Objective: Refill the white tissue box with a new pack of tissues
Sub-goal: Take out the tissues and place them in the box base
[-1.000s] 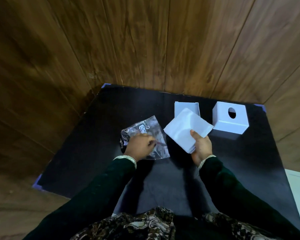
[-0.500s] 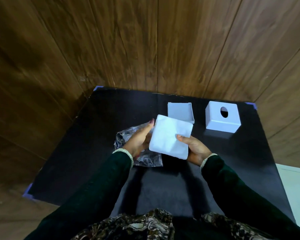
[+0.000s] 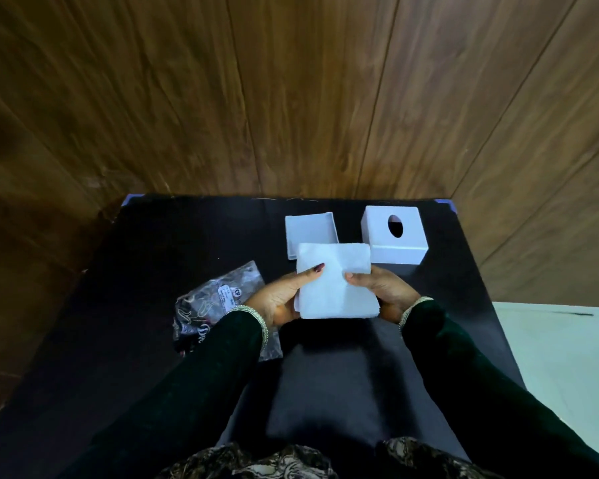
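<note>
Over the black desk (image 3: 360, 375), mid-front: square white stack of folded tissues (image 3: 336, 281), held flat w/ both hands, prob. to square it up before loading.
Left hand (image 3: 281, 299): fingers clasp stack's left edge, thumb on top.
Right hand (image 3: 384, 288): fingers clasp right edge, thumb on top.
Open white box tray (image 3: 310, 229): just behind stack, looks empty.
White cube cover w/ oval hole (image 3: 393, 233): right of tray, apart, off the tray.
Clear crinkled plastic wrapper (image 3: 218, 299): left, under left sleeve; appears emptied.

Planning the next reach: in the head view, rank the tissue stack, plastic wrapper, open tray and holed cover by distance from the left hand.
1. Tissue stack: held in left hand.
2. Plastic wrapper: just left, under the forearm.
3. Open tray: ahead.
4. Holed cover: far right.
</note>
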A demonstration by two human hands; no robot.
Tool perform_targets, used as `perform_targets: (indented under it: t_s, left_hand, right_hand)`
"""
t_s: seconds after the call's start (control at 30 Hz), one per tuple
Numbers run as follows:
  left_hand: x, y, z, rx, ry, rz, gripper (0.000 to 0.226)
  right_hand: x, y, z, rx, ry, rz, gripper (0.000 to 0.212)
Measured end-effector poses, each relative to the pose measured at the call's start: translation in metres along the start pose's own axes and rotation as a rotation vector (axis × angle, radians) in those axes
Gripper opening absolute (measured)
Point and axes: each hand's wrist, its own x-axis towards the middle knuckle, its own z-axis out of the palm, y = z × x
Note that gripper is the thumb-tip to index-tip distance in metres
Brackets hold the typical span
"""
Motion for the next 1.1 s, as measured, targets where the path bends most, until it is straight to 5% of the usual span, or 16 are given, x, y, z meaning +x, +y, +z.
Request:
perform_targets:
  t_s: [0.2, 0.33, 0.63, 0.73, 0.87, 1.0, 1.1]
  left_hand:
    - [0.022, 0.002, 0.018, -0.036, 0.041, 0.027, 0.035]
    - [0.028, 0.0, 0.005, -0.139, 0.049, 0.055, 0.058]
    - [0.025, -0.017, -0.004, -0.084, 0.129, 0.029, 0.044]
    - [0.023, -0.019, -0.014, 0.009, 0.168, 0.0, 0.015]
    - [0.027, -0.017, -0.006, 0.025, 0.227, 0.033, 0.014]
    - [0.036, -0.013, 0.003, 0.0, 0.289, 0.116, 0.015]
    - [0.043, -0.009, 0.005, -0.048, 0.351, 0.155, 0.017]
  right_hand:
    - [0.007, -0.015, -0.011, -0.035, 0.093, -0.007, 0.019]
    - [0.012, -0.015, -0.015, -0.003, 0.107, 0.05, 0.029]
    - [0.028, 0.008, 0.019, -0.041, 0.349, 0.074, 0.038]
    - [0.025, 0.006, 0.016, -0.191, 0.367, 0.047, 0.037]
    - [0.021, -0.008, 0.015, -0.435, 0.439, -0.012, 0.042]
    - [0.022, -0.035, -0.008, -0.894, 0.751, -0.223, 0.044]
    - [0.034, -0.048, -0.027, -1.223, 0.762, -0.21, 0.054]
